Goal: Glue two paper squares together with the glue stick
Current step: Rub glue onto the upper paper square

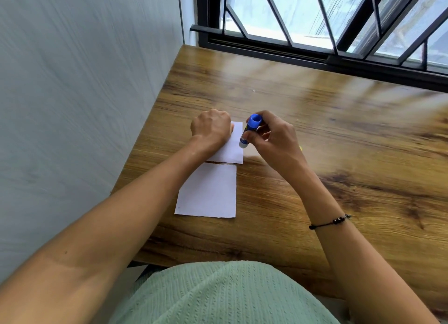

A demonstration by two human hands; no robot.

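Two white paper squares lie on the wooden table. The far square point(232, 146) sits under my left hand point(210, 128), whose curled fingers press down on its left part. The near square point(209, 191) lies flat and untouched just below it. My right hand point(272, 139) grips a blue and white glue stick point(249, 129), tilted, with its lower white end touching the right edge of the far square and its blue end pointing up.
The wooden table point(327, 134) runs to a grey wall point(84, 81) on the left and a barred window point(315, 20) at the back. A small yellow thing peeks out behind my right hand point(300, 148). My green-clad lap fills the bottom.
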